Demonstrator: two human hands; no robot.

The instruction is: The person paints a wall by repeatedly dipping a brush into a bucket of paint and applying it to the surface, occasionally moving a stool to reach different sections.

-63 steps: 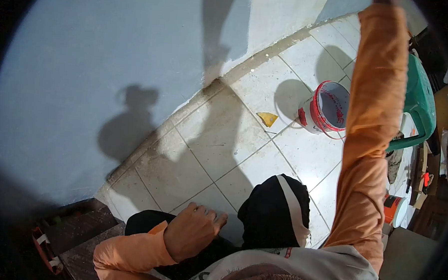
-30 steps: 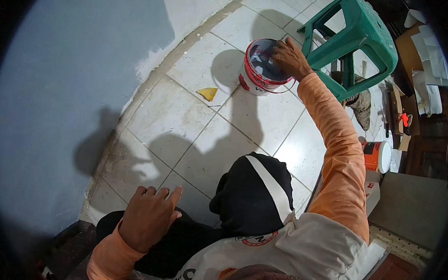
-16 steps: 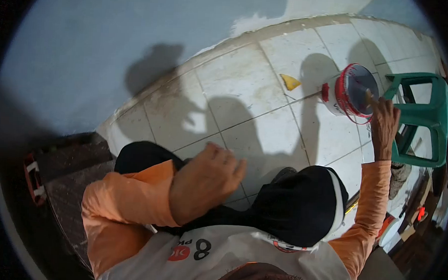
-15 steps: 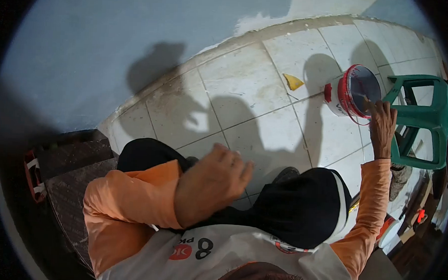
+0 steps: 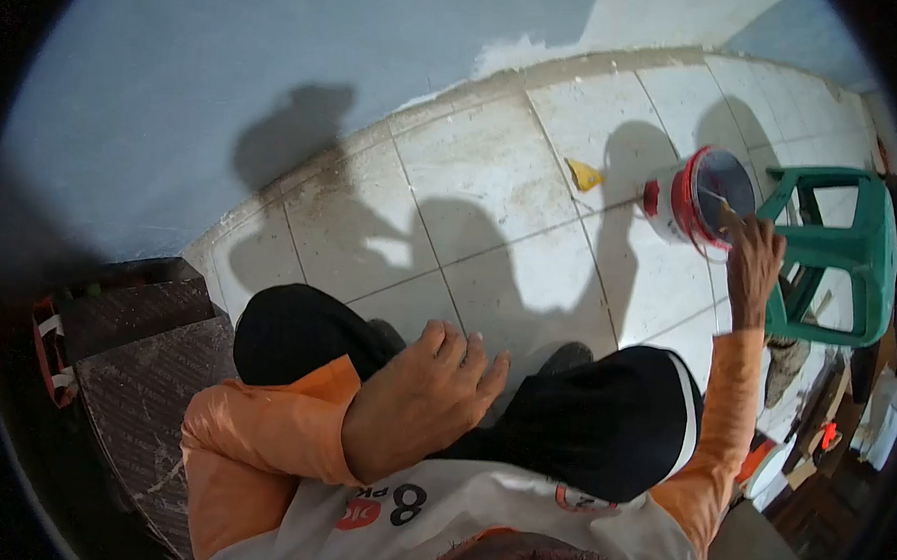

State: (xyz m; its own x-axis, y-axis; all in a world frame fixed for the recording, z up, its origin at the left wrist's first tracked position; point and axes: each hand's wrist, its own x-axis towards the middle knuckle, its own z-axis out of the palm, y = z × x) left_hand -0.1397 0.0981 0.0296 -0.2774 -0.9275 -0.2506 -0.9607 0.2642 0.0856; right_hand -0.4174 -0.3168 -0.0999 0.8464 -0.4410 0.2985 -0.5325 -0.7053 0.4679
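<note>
My right hand [image 5: 755, 261] reaches to the rim of a white and red paint bucket [image 5: 669, 205]. Its fingers are closed round a thin-handled tool [image 5: 724, 214] that points into the bucket; the tool's far end is too small to make out. Blue-grey paint coats the inside of the bucket, which has a red rim and a handle hanging at its side. Over my lap, my left hand [image 5: 430, 399] is held back up, its fingers apart and slightly bent, with nothing in it.
A green plastic stool [image 5: 838, 252] is just right of the bucket. On the tiled floor [image 5: 494, 162] lies a yellow scrap [image 5: 584, 175]. The wall [image 5: 177, 88] ahead is blue-grey with a whitish patch. A dark brown board [image 5: 154, 367] is at left; assorted items crowd the far right.
The view has shifted slightly, so the bucket and stool appear a little lower. My right hand stays at the bucket rim with the tool. My left hand is steadier and less blurred.
</note>
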